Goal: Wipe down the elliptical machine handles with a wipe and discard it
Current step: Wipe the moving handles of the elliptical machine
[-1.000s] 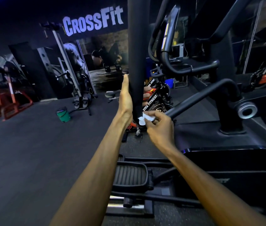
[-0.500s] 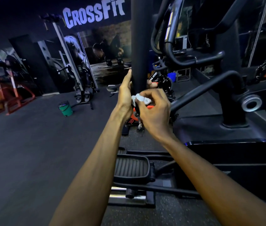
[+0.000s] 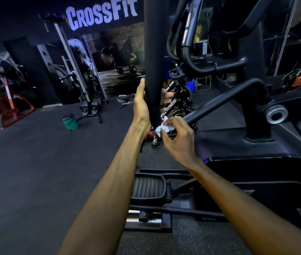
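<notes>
Two hands at the tall black handle [image 3: 153, 52] of the elliptical machine.

The left hand [image 3: 142, 105] is wrapped around the handle, with its fingertips [image 3: 165, 98] peeking out on the far side. The right hand [image 3: 178, 138] pinches a small white wipe [image 3: 164, 127] just below the left hand, at the bottom end of the handle. A foot pedal [image 3: 148, 186] sits low under the handle. A green bucket [image 3: 70, 122] stands on the floor far to the handle's left.

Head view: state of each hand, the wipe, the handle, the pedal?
left hand: wrapped round the handle, gripping it
right hand: pinching the wipe
wipe: crumpled, at the handle's lower end
handle: upright, held
pedal: unoccupied, nothing on it
green bucket: upright on the floor
</notes>
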Tool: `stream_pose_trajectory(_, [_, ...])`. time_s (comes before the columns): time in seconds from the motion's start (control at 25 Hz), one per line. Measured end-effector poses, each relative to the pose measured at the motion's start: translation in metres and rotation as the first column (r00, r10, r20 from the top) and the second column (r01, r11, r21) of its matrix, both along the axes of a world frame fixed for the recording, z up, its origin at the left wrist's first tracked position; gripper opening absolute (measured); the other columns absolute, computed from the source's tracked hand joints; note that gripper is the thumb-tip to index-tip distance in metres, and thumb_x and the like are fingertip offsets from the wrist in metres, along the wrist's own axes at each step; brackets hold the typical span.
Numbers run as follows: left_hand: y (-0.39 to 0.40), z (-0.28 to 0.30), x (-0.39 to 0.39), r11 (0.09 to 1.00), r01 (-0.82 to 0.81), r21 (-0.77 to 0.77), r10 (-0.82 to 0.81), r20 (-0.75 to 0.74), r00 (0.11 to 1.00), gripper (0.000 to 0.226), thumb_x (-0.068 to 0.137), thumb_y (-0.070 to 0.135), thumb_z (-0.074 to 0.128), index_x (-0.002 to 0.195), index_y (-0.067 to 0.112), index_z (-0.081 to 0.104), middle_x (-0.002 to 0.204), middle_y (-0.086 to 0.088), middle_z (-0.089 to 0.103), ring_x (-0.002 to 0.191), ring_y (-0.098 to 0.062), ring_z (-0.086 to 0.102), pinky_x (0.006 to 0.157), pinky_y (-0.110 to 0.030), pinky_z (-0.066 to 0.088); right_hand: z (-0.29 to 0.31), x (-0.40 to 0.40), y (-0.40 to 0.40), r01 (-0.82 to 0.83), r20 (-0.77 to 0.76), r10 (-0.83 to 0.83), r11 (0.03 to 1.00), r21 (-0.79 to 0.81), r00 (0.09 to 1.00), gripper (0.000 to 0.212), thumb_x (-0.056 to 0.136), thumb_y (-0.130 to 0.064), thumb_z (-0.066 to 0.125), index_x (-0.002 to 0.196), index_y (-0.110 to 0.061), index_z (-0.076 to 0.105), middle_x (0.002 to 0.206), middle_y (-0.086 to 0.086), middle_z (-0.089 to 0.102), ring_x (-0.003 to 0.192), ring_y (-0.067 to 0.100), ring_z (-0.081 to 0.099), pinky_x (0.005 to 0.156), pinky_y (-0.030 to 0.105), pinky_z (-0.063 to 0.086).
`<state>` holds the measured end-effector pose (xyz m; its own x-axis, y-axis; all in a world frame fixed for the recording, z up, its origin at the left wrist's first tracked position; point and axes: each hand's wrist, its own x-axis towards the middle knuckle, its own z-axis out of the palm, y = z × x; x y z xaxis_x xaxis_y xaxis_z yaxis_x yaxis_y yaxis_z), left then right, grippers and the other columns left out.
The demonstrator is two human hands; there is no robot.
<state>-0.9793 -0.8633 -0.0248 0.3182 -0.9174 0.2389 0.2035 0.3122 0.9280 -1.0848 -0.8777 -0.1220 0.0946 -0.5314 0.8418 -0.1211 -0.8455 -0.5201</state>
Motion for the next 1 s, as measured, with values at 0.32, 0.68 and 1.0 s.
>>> stream_pose_trajectory(0.32, [-0.007, -0.020, 0.000, 0.998, -0.055, -0.001, 0.055, -0.042, 0.998, 0.075, 0.096, 0.062, 0.025, 0.072, 0.006, 0.069, 0.091, -0.021, 0.070, 0.073, -0.028, 0.064, 0.060, -0.033, 0.045, -0.008, -0.009, -0.020, 0.050, -0.021, -0.048, 0.992, 0.114, 0.999, 0.012, 0.081, 0.000, 0.068, 0.091, -0.006, 0.071, 0.093, 0.006, 0.069, 0.084, 0.017, 0.063, 0.079, 0.035, 0.053])
stream_pose_trajectory(0.68, [-0.022, -0.065, -0.005, 1.000, 0.004, -0.016, -0.009, -0.321, 0.947, 0.075, 0.096, 0.053, 0.026, 0.068, 0.001, 0.071, 0.091, -0.027, 0.071, 0.089, -0.036, 0.068, 0.096, -0.046, 0.045, -0.026, -0.026, -0.036, 0.105, -0.168, -0.088, 0.990, 0.093, 0.982, 0.036, 0.078, 0.004, 0.069, 0.114, -0.005, 0.070, 0.105, 0.010, 0.064, 0.093, 0.017, 0.062, 0.087, 0.033, 0.053])
stream_pose_trajectory(1.0, [-0.037, -0.088, -0.005, 0.988, 0.149, -0.048, -0.153, -0.510, 0.846, 0.064, 0.093, 0.046, 0.033, 0.085, -0.006, 0.070, 0.123, -0.034, 0.060, 0.115, -0.042, 0.058, 0.111, -0.046, 0.037, -0.013, -0.021, -0.070, 0.073, -0.284, -0.098, 0.993, -0.098, 0.954, 0.023, 0.074, 0.009, 0.060, 0.089, -0.007, 0.067, 0.091, 0.005, 0.069, 0.087, 0.019, 0.057, 0.079, 0.031, 0.045])
